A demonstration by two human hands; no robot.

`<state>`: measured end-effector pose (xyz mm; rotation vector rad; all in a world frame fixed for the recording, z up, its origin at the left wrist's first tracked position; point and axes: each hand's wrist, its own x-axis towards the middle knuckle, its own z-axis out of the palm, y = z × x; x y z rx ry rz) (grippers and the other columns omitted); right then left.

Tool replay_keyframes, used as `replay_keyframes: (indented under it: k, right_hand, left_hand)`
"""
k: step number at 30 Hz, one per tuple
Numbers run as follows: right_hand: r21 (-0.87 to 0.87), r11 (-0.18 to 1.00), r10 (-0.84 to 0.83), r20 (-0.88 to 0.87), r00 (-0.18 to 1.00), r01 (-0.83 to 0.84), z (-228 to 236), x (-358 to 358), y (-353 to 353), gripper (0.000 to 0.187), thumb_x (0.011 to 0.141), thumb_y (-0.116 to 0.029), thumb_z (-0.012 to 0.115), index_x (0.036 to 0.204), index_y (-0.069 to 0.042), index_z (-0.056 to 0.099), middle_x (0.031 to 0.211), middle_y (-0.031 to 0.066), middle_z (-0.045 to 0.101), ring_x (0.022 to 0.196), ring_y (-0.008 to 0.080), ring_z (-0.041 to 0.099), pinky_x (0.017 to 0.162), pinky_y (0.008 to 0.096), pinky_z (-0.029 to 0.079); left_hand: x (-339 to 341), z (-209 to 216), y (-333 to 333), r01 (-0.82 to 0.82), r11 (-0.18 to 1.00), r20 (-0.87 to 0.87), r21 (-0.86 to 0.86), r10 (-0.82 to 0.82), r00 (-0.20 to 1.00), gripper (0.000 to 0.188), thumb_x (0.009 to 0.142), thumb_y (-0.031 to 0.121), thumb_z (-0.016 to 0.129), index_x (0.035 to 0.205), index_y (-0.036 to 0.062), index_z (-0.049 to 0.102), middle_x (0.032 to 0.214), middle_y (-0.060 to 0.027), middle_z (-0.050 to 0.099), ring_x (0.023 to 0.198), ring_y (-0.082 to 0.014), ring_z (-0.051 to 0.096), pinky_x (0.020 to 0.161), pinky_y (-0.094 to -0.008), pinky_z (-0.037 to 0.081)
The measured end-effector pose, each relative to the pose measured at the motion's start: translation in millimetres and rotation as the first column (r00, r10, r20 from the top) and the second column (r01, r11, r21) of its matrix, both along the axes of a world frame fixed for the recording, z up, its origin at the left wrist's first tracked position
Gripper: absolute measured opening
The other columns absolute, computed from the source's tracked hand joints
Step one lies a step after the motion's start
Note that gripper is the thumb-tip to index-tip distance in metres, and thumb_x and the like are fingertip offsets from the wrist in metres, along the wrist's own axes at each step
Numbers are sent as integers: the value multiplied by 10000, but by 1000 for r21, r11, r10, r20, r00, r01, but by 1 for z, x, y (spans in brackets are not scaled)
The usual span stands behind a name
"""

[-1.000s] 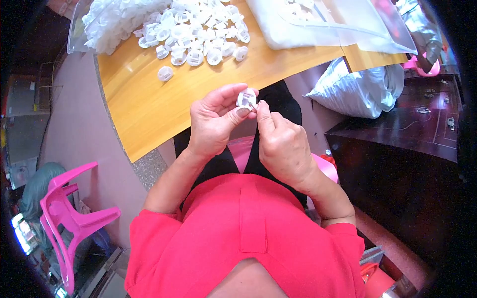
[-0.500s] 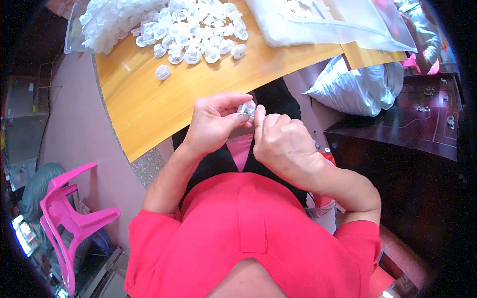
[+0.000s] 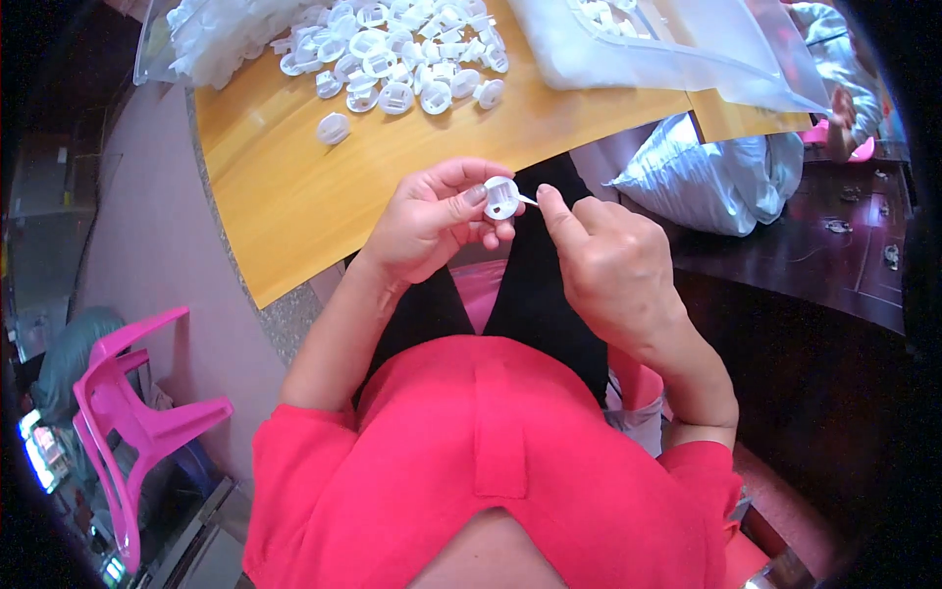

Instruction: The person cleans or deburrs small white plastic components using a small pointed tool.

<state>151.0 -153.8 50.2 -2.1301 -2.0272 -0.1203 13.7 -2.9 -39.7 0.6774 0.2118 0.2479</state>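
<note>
Between its thumb and fingers, my left hand (image 3: 432,221) pinches a small round white plastic part (image 3: 501,197), with a slotted face turned up and a small dark hole near its lower edge. Just right of it is my right hand (image 3: 618,260), closed with the forefinger stretched along a thin pale pointed piece (image 3: 528,200). That piece's tip reaches close to the part's rim; whether they touch I cannot tell. The rest of it is hidden in the fingers. Beyond both hands, several similar white parts (image 3: 395,96) lie heaped on the wooden table, one (image 3: 333,128) apart from the others.
The wooden table (image 3: 294,206) curves in front of me. A clear bag of white pieces (image 3: 211,44) is at its far left, a translucent plastic bin (image 3: 628,69) at the far right. A silvery sack (image 3: 706,177), a dark table (image 3: 854,231), a pink chair (image 3: 147,412) and another person (image 3: 839,74) surround it.
My right hand has drawn away to the right, exposing the pale pointed tip. The white part has been turned so its slotted face shows.
</note>
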Motion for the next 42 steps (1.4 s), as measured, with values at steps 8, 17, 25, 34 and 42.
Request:
replay_keyframes:
  k: [8, 17, 25, 34, 42]
  right_hand:
    - [49, 999, 22, -23, 999, -21, -2, -10, -3, 341, 738, -26, 605, 1075, 14, 638, 637, 62, 465, 570, 216, 531, 482, 342, 427]
    - [6, 998, 59, 58, 997, -60, 0, -12, -4, 352, 731, -71, 589, 1064, 33, 636, 668, 57, 485, 579, 196, 535, 485, 324, 432]
    - [-167, 980, 116, 57, 992, -105, 4, -13, -1, 330, 747, -77, 589, 1043, 69, 595, 692, 59, 529, 604, 195, 572, 500, 308, 469]
    - [-292, 922, 241, -78, 967, -253, 8, 4, 9, 136, 764, -66, 574, 875, 8, 546, 683, 107, 585, 616, 262, 640, 532, 364, 502]
    - [-173, 973, 98, -283, 954, -152, 9, 11, 8, 178, 759, -5, 562, 935, -20, 537, 711, 122, 578, 637, 328, 612, 548, 401, 498]
  left_hand:
    - [-1, 6, -1, 67, 998, 23, 21, -67, 997, 310, 977, 168, 489, 1195, -39, 567, 946, -135, 651, 738, -170, 628, 634, -269, 512]
    - [-2, 10, -4, 79, 995, 11, 60, -80, 997, 304, 976, 153, 493, 1191, -47, 571, 930, -131, 644, 722, -159, 620, 610, -255, 493]
    - [-3, 10, -7, 53, 981, -68, 189, -41, 997, 286, 946, 157, 564, 1139, -49, 609, 878, -89, 650, 690, -122, 616, 562, -208, 471]
    - [-3, 8, -8, 75, 942, -147, 326, -28, 989, 243, 939, 145, 576, 1104, -23, 638, 848, -74, 660, 670, -92, 605, 555, -203, 472]
    - [-5, 5, -1, 23, 1000, 85, 16, -24, 996, 323, 954, 137, 536, 1209, -60, 555, 1004, -153, 640, 825, -181, 635, 715, -284, 524]
